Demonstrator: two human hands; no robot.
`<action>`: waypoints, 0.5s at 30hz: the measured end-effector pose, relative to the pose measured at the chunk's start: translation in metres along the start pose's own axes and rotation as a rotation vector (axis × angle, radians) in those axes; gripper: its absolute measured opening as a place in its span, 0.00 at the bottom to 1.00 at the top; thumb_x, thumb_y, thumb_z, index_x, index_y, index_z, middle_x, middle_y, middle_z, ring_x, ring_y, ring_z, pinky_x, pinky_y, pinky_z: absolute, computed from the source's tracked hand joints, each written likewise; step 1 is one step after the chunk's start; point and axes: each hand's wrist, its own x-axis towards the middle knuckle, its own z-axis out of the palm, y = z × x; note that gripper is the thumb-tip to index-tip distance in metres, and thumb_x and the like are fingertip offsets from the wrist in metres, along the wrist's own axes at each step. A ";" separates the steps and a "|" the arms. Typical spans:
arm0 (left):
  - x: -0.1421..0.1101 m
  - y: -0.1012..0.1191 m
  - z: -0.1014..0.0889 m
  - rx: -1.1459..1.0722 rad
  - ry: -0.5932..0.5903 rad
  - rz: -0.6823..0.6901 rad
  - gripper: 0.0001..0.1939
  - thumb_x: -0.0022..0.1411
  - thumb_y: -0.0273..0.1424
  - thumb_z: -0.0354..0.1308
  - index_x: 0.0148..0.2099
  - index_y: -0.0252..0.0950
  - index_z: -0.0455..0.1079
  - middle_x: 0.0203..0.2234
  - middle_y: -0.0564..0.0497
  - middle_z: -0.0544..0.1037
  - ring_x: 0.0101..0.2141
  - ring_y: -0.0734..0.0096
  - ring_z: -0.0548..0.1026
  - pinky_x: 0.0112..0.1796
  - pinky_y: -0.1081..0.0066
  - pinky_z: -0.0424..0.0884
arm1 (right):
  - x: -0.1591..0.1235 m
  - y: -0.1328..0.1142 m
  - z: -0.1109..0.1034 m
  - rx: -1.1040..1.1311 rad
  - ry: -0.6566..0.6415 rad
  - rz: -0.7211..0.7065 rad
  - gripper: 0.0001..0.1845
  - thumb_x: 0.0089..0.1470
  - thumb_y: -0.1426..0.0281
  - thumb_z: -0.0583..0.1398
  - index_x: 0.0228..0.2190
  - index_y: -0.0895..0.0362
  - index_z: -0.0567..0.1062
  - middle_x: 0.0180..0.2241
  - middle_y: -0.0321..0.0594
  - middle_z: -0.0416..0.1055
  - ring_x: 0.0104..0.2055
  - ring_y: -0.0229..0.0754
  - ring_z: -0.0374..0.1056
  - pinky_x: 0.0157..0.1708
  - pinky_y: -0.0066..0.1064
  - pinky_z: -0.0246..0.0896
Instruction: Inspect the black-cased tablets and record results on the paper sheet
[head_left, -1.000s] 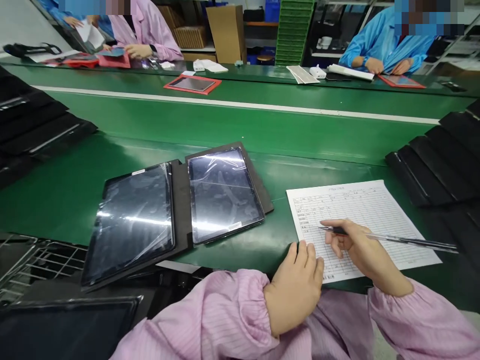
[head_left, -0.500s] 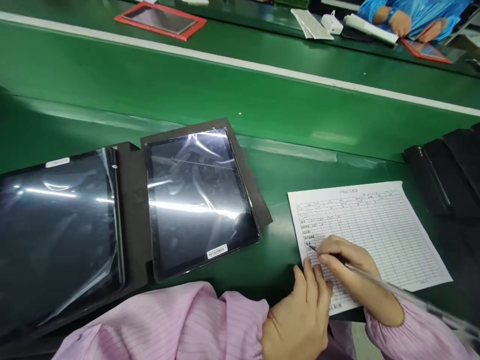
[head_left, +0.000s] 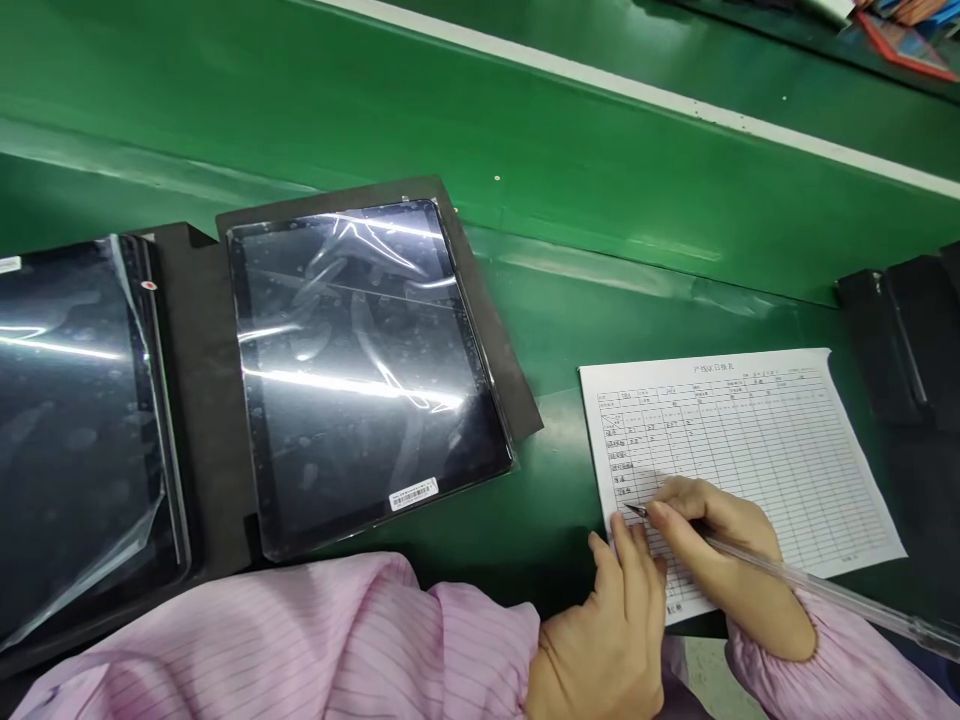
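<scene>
A printed form (head_left: pixel 795 450) with a grid and some handwriting in its left columns lies on the green bench. My right hand (head_left: pixel 731 535) is closed around a clear-barrelled pen (head_left: pixel 825 580), its tip at the form's left column. Flat over the form's lower left edge rests my left hand (head_left: pixel 611 630), fingers stretched out and holding nothing. Left of the form, a film-covered screen panel (head_left: pixel 367 370) with a barcode label (head_left: pixel 414 494) lies on a black sheet (head_left: pixel 517 400).
At the far left are stacked film-covered panels (head_left: pixel 67 430) on dark backing. Black folded pieces (head_left: pixel 907 340) sit at the right edge. A green ledge with a white strip (head_left: pixel 600 90) runs behind. Across it, a red-framed item (head_left: pixel 904 45) lies near a partly visible person's hand.
The view has shifted, so the panels appear further left and the far bench has mostly left the picture. The pen tip has moved slightly down the form's left column.
</scene>
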 end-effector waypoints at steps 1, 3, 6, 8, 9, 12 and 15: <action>0.000 0.000 0.000 -0.005 -0.002 -0.001 0.22 0.62 0.32 0.43 0.55 0.30 0.65 0.49 0.34 0.70 0.44 0.51 0.72 0.36 0.56 0.69 | 0.001 0.001 -0.001 -0.002 -0.002 -0.010 0.12 0.55 0.74 0.59 0.21 0.55 0.67 0.19 0.33 0.67 0.19 0.36 0.64 0.18 0.24 0.61; 0.000 0.001 0.000 -0.022 -0.003 -0.006 0.23 0.62 0.32 0.43 0.56 0.30 0.64 0.49 0.34 0.70 0.45 0.50 0.72 0.36 0.55 0.69 | 0.003 0.003 -0.003 -0.010 -0.023 -0.064 0.07 0.56 0.73 0.59 0.26 0.54 0.72 0.23 0.35 0.70 0.24 0.38 0.68 0.22 0.25 0.65; 0.002 0.003 0.001 -0.061 -0.023 -0.028 0.23 0.62 0.32 0.42 0.56 0.30 0.64 0.49 0.34 0.70 0.46 0.49 0.71 0.37 0.55 0.69 | 0.005 0.003 -0.006 -0.017 -0.088 -0.144 0.04 0.57 0.68 0.59 0.33 0.53 0.75 0.30 0.39 0.72 0.31 0.42 0.70 0.27 0.28 0.68; 0.002 0.004 0.000 -0.088 -0.037 -0.049 0.23 0.62 0.32 0.42 0.56 0.30 0.64 0.50 0.34 0.70 0.48 0.49 0.70 0.37 0.55 0.70 | 0.005 0.002 -0.006 -0.010 -0.107 -0.117 0.06 0.57 0.67 0.59 0.29 0.53 0.75 0.26 0.38 0.71 0.27 0.41 0.69 0.24 0.27 0.67; 0.003 0.004 0.000 -0.101 -0.039 -0.058 0.22 0.62 0.32 0.42 0.56 0.31 0.64 0.50 0.35 0.69 0.48 0.49 0.70 0.37 0.56 0.70 | 0.004 0.001 -0.006 -0.011 -0.098 -0.075 0.07 0.57 0.68 0.59 0.28 0.54 0.74 0.24 0.37 0.71 0.25 0.40 0.68 0.21 0.26 0.65; 0.003 0.004 -0.001 -0.143 -0.038 -0.079 0.22 0.62 0.31 0.43 0.56 0.31 0.64 0.52 0.35 0.68 0.50 0.49 0.68 0.37 0.57 0.71 | 0.001 -0.001 -0.002 0.009 -0.011 0.038 0.09 0.54 0.71 0.61 0.23 0.54 0.70 0.21 0.34 0.69 0.21 0.38 0.66 0.17 0.24 0.63; 0.002 0.005 -0.001 -0.152 -0.051 -0.085 0.22 0.62 0.31 0.43 0.57 0.32 0.64 0.52 0.35 0.68 0.51 0.48 0.67 0.38 0.57 0.71 | 0.000 -0.002 0.001 0.036 0.006 0.023 0.13 0.54 0.72 0.61 0.19 0.55 0.66 0.20 0.33 0.68 0.20 0.36 0.65 0.18 0.23 0.63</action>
